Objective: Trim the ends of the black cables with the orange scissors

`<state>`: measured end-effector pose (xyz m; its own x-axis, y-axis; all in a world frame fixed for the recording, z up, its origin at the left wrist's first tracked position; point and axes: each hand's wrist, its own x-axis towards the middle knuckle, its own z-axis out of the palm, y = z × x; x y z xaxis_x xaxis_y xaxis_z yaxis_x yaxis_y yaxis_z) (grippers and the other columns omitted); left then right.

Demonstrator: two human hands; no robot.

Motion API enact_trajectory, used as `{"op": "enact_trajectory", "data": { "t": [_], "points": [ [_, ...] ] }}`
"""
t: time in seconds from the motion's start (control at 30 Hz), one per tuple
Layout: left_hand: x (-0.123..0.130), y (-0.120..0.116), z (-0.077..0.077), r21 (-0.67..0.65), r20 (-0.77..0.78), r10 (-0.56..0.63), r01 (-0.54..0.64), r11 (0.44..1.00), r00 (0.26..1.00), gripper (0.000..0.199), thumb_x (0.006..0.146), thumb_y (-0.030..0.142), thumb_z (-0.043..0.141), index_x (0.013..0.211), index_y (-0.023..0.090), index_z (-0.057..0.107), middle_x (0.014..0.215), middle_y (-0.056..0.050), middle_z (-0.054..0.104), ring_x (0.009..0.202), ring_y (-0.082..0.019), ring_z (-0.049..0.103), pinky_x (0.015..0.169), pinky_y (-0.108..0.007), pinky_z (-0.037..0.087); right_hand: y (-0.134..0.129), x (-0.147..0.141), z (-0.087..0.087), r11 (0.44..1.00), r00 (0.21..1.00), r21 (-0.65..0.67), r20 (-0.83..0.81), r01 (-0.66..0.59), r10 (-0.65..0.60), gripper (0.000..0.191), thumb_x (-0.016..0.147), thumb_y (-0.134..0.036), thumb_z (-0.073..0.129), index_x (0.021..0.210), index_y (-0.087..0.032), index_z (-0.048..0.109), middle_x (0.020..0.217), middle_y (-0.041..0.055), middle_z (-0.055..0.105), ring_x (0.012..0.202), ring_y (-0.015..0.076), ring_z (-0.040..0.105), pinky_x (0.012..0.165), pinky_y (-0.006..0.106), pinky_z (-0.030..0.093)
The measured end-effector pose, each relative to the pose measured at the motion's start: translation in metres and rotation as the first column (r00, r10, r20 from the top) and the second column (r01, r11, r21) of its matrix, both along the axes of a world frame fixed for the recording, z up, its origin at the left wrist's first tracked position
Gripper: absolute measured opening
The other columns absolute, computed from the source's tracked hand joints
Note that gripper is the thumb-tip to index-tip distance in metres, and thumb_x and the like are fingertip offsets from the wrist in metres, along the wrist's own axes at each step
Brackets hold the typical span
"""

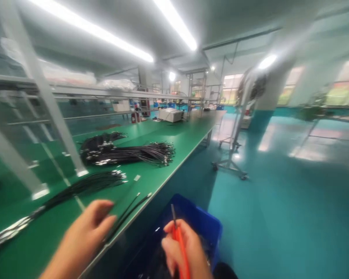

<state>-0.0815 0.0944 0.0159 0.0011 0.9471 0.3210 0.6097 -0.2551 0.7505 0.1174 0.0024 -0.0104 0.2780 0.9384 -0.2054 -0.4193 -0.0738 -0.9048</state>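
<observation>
Floor (279, 217): glossy teal, to your right
Desk (189, 133): green top, running ahead of you
Lights (177, 23): white strips above you
Windows (344, 89): bright, far right

A red-handled, metal-tipped tool (180, 244) is jutting from the right hand (192, 245); thin black cables (135, 209) are edging a green tabletop (189, 135).

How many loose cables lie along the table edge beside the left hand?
2 visible: one loose cable nearer the large cable bundle, another cable nearer the table edge. They close up toward the left hand, so more may be hidden there.
</observation>
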Motion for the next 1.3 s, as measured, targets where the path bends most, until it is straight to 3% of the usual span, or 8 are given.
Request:
{"op": "enact_trajectory", "data": {
  "t": [0.1,0.23,0.3,0.47,0.9,1.0,1.13,1.3],
  "points": [
    [0.055,-0.035,0.027,-0.024,-0.006,-0.208,0.208,0.978,0.978,0.018,0.076,0.036,0.057,0.088,0.023,0.062,0.079,-0.002,0.071,0.071,-0.022,0.066,0.064,-0.029,0.051,-0.007,0.009,-0.002,1.000,0.999,0.015,-0.047,0.003,-0.002,0.031,0.059,-0.027,0.076,0.079,-0.019,0.054,0.044,-0.0115,0.047,0.035,0.0041,0.038,0.035,0.014,0.029],
    [0.087,-0.064,0.021,0.023,0.044,-0.316,0.316,0.949,0.948,0.012,0.083,0.023,0.052,0.079,0.021,0.063,0.076,-0.002,0.065,0.070,-0.018,0.062,0.063,-0.025,0.047,-0.009,0.018,0.001,0.999,0.998,0.031,-0.067,0.016,-0.014,0.035,0.058,-0.032,0.080,0.084,-0.019,0.059,0.055,-0.0053,0.058,0.042,0.0087,0.049,0.041,0.020,0.040],
    [0.086,-0.072,0.011,0.033,0.157,-0.310,0.308,0.951,0.938,0.013,0.082,0.023,0.054,0.074,0.020,0.064,0.074,-0.002,0.062,0.068,-0.017,0.060,0.062,-0.025,0.046,-0.010,0.015,0.007,0.998,0.995,0.052,-0.096,0.044,-0.039,0.033,0.057,-0.030,0.081,0.082,-0.020,0.061,0.060,-0.0029,0.063,0.046,0.0108,0.054,0.045,0.022,0.044],
    [0.077,-0.079,-0.002,-0.172,0.486,-0.271,0.394,0.903,0.831,0.014,0.079,0.028,0.063,0.072,0.017,0.067,0.068,-0.003,0.068,0.065,-0.018,0.062,0.062,-0.024,0.048,-0.015,-0.006,0.025,0.973,0.964,0.108,-0.197,0.202,-0.178,0.030,0.057,-0.026,0.079,0.083,-0.022,0.063,0.071,-0.0008,0.069,0.059,0.0131,0.060,0.057,0.024,0.049],
    [0.079,-0.091,-0.008,-0.213,0.415,-0.223,0.333,0.919,0.882,0.017,0.077,0.026,0.064,0.066,0.016,0.069,0.065,-0.003,0.066,0.062,-0.016,0.059,0.059,-0.023,0.044,-0.016,-0.005,0.026,0.992,0.983,0.081,-0.164,0.101,-0.087,0.022,0.061,-0.021,0.075,0.078,-0.020,0.061,0.059,-0.0048,0.061,0.045,0.0069,0.048,0.045,0.018,0.039],
    [0.079,-0.093,-0.012,-0.244,0.527,-0.234,0.409,0.879,0.817,0.017,0.078,0.029,0.064,0.068,0.015,0.065,0.065,-0.003,0.066,0.062,-0.016,0.059,0.060,-0.024,0.045,-0.017,-0.003,0.022,0.999,0.943,0.042,-0.331,-0.019,0.031,0.023,0.059,-0.021,0.075,0.079,-0.017,0.064,0.059,-0.0023,0.061,0.045,0.0081,0.048,0.045,0.019,0.040],
    [0.084,-0.097,-0.013,-0.223,0.762,-0.184,0.519,0.825,0.620,0.019,0.078,0.034,0.065,0.077,0.018,0.056,0.062,0.001,0.063,0.053,-0.013,0.056,0.052,-0.023,0.045,-0.019,-0.009,0.018,0.995,0.869,-0.060,-0.493,-0.076,0.037,0.025,0.054,-0.021,0.077,0.076,-0.015,0.066,0.054,-0.0014,0.059,0.046,0.0107,0.050,0.046,0.022,0.042],
    [0.086,-0.098,-0.007,-0.158,0.705,-0.163,0.377,0.913,0.691,0.017,0.079,0.031,0.066,0.073,0.017,0.059,0.061,0.001,0.059,0.053,-0.011,0.054,0.050,-0.022,0.045,-0.024,-0.018,0.025,1.000,0.882,-0.003,-0.472,-0.012,0.009,0.022,0.057,-0.018,0.078,0.075,-0.020,0.066,0.062,-0.0013,0.061,0.052,0.0116,0.050,0.050,0.024,0.043]
  ]
}}
